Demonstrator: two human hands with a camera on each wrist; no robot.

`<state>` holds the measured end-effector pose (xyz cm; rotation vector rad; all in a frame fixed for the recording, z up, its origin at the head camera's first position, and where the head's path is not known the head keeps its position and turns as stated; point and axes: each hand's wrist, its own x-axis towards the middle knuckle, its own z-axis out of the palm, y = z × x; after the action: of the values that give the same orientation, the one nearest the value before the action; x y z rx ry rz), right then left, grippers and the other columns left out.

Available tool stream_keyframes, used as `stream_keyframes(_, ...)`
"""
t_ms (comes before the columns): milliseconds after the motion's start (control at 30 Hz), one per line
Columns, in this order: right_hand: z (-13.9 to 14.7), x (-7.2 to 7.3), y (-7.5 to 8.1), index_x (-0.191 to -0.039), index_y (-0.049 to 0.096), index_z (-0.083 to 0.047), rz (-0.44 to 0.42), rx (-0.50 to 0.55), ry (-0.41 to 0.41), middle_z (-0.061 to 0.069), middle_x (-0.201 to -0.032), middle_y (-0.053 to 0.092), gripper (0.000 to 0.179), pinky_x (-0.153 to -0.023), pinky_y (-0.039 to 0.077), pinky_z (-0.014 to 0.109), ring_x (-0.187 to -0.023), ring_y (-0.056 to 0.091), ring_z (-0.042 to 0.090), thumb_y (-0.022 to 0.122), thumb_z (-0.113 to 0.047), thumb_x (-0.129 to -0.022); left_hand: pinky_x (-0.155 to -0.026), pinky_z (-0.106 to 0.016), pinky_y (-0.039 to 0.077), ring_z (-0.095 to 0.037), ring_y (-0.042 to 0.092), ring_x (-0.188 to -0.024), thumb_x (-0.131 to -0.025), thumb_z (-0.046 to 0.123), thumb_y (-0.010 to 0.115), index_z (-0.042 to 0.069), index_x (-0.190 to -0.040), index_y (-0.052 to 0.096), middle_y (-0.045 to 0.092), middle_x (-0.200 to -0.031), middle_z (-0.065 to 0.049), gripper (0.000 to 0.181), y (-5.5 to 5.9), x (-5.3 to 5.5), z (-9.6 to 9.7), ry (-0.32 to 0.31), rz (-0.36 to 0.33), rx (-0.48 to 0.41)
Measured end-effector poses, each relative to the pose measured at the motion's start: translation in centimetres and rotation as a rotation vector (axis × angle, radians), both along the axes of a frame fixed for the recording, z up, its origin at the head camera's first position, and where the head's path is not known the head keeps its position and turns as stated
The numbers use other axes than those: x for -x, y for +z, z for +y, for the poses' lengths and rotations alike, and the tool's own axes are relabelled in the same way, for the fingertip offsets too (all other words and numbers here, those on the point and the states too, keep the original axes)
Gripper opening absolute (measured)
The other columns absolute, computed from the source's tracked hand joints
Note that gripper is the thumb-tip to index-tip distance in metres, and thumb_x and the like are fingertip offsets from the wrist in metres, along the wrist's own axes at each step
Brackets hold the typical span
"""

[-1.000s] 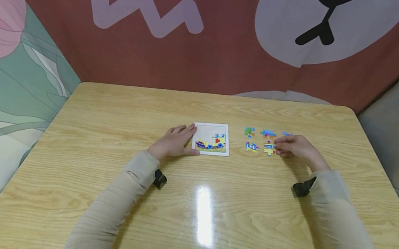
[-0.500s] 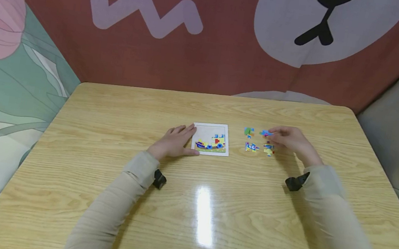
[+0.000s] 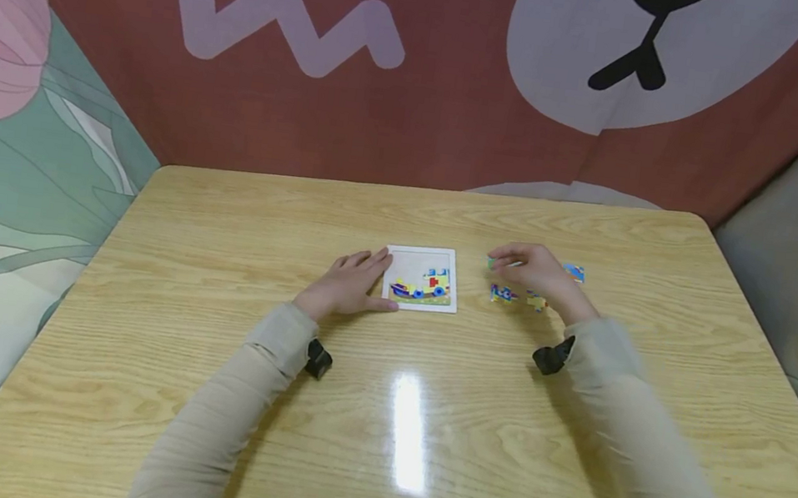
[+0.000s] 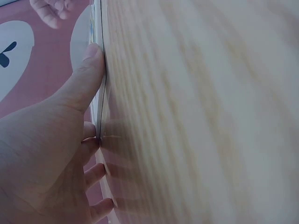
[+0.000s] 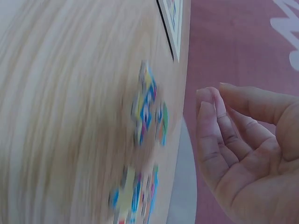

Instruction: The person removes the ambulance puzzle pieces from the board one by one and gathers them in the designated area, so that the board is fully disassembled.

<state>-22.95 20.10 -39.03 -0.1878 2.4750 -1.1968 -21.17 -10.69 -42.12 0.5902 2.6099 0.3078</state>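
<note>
Gently let your left hand (image 3: pixel 345 284), fingers relaxed at the left side of the puzzle tray (image 3: pixel 408 263), steady it on the bench (image 3: pixel 259 218). Your loosely bent right hand (image 3: pixel 538 272), no piece visible in it, hovers over the loose pieces (image 3: pixel 502 295); best pinch one by its edges.

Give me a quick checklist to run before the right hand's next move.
1. Left hand steadying tray: ok, it rests on the tray's edge.
2. Room in tray: ok, the upper left is bare.
3. Right hand free: ok, no piece shows between its fingers in the right wrist view.
4. Loose pieces all in full sight: not ok, the right hand covers some in the head view.
5. Next piece's fit: cannot tell.
</note>
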Motion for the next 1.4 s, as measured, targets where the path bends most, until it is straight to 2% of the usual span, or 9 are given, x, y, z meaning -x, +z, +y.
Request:
stream_keyframes(133,-1.5,0.2,-0.5,-0.128,0.056,0.004,0.011,0.014,0.034,0.024,-0.119,0.062,0.036,-0.078,0.050,0.023,-0.101,0.061,0.025,0.057,-0.006,-0.093,-0.123,-0.050,0.005,-0.028,0.003,-0.151,-0.089,0.064,0.048,0.017,-0.155,0.002,-0.002,-0.163,0.001,0.093,0.0,0.0,0.1,0.002,-0.004,-0.002)
stream_keyframes(300,-3.1,0.3,-1.0,-0.126,0.056,0.007,0.031,0.040,0.083,0.027,-0.119,0.061,0.035,-0.082,0.052,0.031,-0.109,0.059,0.037,0.057,-0.002,-0.092,-0.123,-0.050,0.005,-0.028,0.003,-0.151,-0.090,0.064,0.048,0.016,-0.155,0.002,-0.002,-0.163,0.000,0.093,-0.1,0.0,0.1,-0.003,-0.003,-0.002)
stream_keyframes(500,-4.6,0.6,-1.6,-0.125,0.058,0.006,0.014,0.056,0.121,0.027,-0.119,0.062,0.034,-0.084,0.053,0.031,-0.111,0.060,0.037,0.057,0.002,-0.091,-0.123,-0.050,0.006,-0.028,0.003,-0.151,-0.089,0.064,0.048,0.017,-0.155,0.002,-0.002,-0.163,0.000,0.093,-0.1,0.0,0.1,0.007,-0.007,-0.006)
stream_keyframes(767,-6.0,0.6,-2.1,-0.125,0.057,0.003,-0.046,0.020,0.135,0.022,-0.127,0.058,0.037,-0.096,0.050,0.040,-0.114,0.057,0.034,0.059,0.003,-0.089,-0.123,-0.050,0.006,-0.028,0.003,-0.151,-0.089,0.065,0.047,0.017,-0.155,0.003,-0.002,-0.163,0.001,0.093,-0.2,0.1,0.0,0.006,-0.002,-0.002)
stream_keyframes(833,-6.2,0.5,-2.2,-0.125,0.058,0.001,-0.043,-0.002,0.136,0.019,-0.125,0.059,0.038,-0.094,0.049,0.037,-0.109,0.057,0.030,0.061,0.002,-0.087,-0.123,-0.050,0.006,-0.028,0.003,-0.151,-0.089,0.065,0.047,0.017,-0.155,0.002,-0.002,-0.163,0.001,0.093,-0.2,0.1,0.0,0.003,-0.002,0.000)
stream_keyframes(967,-6.7,0.4,-2.1,-0.123,0.060,-0.001,-0.024,-0.053,0.141,0.014,-0.108,0.060,0.038,-0.081,0.045,0.029,-0.092,0.051,0.022,0.064,0.001,-0.085,-0.123,-0.050,0.006,-0.028,0.003,-0.151,-0.089,0.065,0.047,0.017,-0.155,0.002,-0.002,-0.163,0.000,0.093,-0.2,0.1,0.1,0.001,-0.003,0.001)
stream_keyframes(1100,-6.9,0.5,-2.1,-0.123,0.060,-0.001,0.002,-0.090,0.172,0.012,-0.099,0.058,0.039,-0.072,0.041,0.026,-0.083,0.047,0.019,0.064,0.002,-0.085,-0.123,-0.050,0.006,-0.028,0.004,-0.151,-0.089,0.065,0.047,0.016,-0.155,0.003,-0.001,-0.163,0.000,0.093,-0.1,0.1,0.1,0.003,0.001,0.001)
stream_keyframes(1267,-7.2,0.7,-2.2,-0.125,0.060,0.000,0.028,-0.121,0.208,0.013,-0.107,0.059,0.043,-0.072,0.040,0.025,-0.083,0.047,0.019,0.063,0.007,-0.083,-0.122,-0.051,0.007,-0.028,0.004,-0.151,-0.090,0.065,0.047,0.016,-0.155,0.003,-0.001,-0.163,0.000,0.093,-0.2,0.1,0.1,0.001,0.005,0.007)
stream_keyframes(1400,-7.3,0.7,-2.2,-0.125,0.060,0.000,0.034,-0.139,0.221,0.012,-0.103,0.056,0.044,-0.075,0.040,0.027,-0.085,0.047,0.021,0.064,0.008,-0.082,-0.122,-0.050,0.007,-0.028,0.005,-0.151,-0.089,0.065,0.047,0.016,-0.155,0.003,-0.001,-0.163,0.000,0.093,-0.3,0.2,0.1,0.001,0.007,0.008)
